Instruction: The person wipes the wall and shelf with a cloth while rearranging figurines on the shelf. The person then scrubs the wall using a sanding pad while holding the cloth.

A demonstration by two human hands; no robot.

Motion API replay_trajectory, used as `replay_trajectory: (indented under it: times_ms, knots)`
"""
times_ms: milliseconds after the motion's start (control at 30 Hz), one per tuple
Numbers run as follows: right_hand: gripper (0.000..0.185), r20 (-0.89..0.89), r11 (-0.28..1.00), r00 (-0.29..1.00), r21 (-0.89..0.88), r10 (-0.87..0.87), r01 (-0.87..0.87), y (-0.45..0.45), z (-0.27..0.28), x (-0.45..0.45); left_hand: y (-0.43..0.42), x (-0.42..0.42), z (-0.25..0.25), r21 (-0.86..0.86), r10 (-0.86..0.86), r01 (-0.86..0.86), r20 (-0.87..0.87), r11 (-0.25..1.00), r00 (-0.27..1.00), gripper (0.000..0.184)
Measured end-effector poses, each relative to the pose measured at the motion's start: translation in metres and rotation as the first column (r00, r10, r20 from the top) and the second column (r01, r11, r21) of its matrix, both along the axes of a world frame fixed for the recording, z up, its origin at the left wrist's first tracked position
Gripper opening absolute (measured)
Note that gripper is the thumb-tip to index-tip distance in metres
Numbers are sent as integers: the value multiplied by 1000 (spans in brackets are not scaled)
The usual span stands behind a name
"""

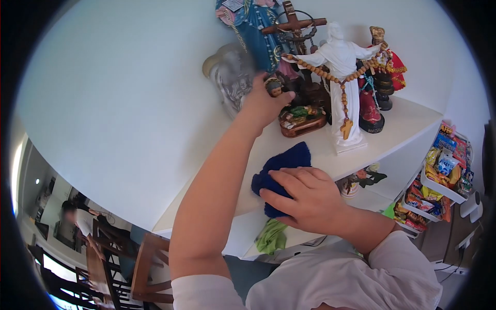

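Note:
My left hand (262, 106) reaches in among the religious figures at the back of the white shelf. Its thumb and fingers are around a small figurine (274, 87), whose head shows between them while its body is mostly hidden. Close by on the left leans a silver relief plaque (235, 85), partly blurred. Just below the hand sits a small figure group on a copper-coloured base (302, 121). My right hand (310, 199) presses a dark blue cloth (287, 157) onto the shelf's front, its fingers over the fabric.
A white robed statue (337, 77) with a wooden bead rosary stands right of centre. Behind are a blue-robed statue (263, 39), a wooden crucifix (294, 23) and a red-caped figure (397, 70). A green cloth (271, 236) hangs below. Snack baskets (439, 186) are at right; a person (82, 222) is at far left.

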State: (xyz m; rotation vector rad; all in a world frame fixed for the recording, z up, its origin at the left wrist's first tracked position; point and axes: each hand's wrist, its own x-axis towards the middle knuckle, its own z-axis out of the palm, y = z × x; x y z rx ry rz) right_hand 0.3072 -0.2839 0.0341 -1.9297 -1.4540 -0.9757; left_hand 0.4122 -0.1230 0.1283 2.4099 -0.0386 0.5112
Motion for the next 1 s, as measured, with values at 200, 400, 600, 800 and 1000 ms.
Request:
replay_trajectory:
  times_ms: [200,400,600,800,1000]
  knots:
    - [65,-19,999,1000,-37,-1,0,-1,0,0,-22,-29,13,432,-145,-56,420,900,896,73]
    - [57,1,1000,1000,-21,8,-8,-2,3,-1,-65,-39,7,-396,-474,422,-40,816,880,66]
    - [52,1,1000,1000,-20,15,-15,-3,0,0,-90,-29,-3,-371,-450,417,-4,830,893,61]
    - [51,-1,1000,1000,-7,4,-4,-3,-1,-1,-86,-41,2,-273,-329,309,-31,911,944,50]
    - [62,11,999,999,3,-40,40,2,-1,-2,-43,-83,29,-316,-286,281,32,906,958,46]
